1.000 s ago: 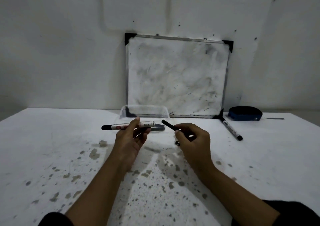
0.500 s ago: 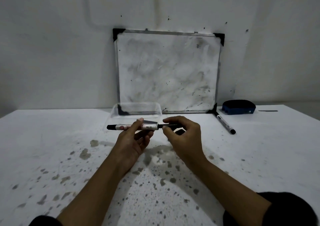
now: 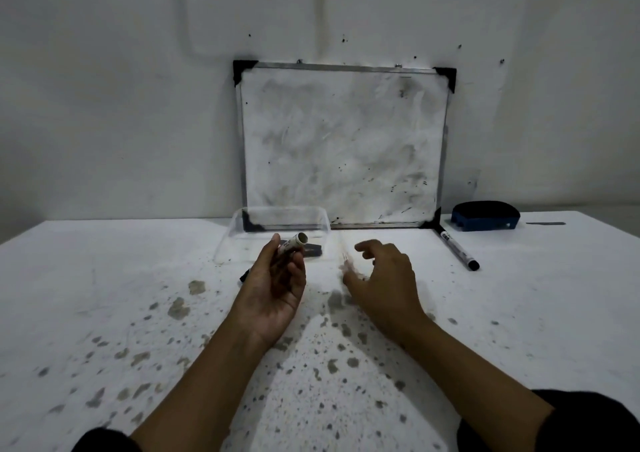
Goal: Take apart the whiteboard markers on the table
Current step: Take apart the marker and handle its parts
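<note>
My left hand [image 3: 275, 285] is shut on a white marker barrel [image 3: 292, 243], tilted so that its open round end faces up and away; its black tail shows below the hand. My right hand [image 3: 379, 275] hovers just right of it, fingers spread and blurred, with nothing visible in it. Beyond the left hand a dark marker part [image 3: 313, 250] lies in the clear plastic tray [image 3: 242, 240]. A second whole marker [image 3: 459, 250] with a black cap lies on the table to the right, apart from both hands.
A smudged whiteboard [image 3: 343, 146] leans on the wall behind the tray. A blue eraser [image 3: 485, 216] sits at the back right, with a thin dark strip [image 3: 545, 223] beside it. The white table [image 3: 104, 295] is speckled with grey stains.
The right hand has left the marker's end and opened, its dark piece no longer in view. The left hand has turned the barrel from level to pointing away. The camera has tilted.
</note>
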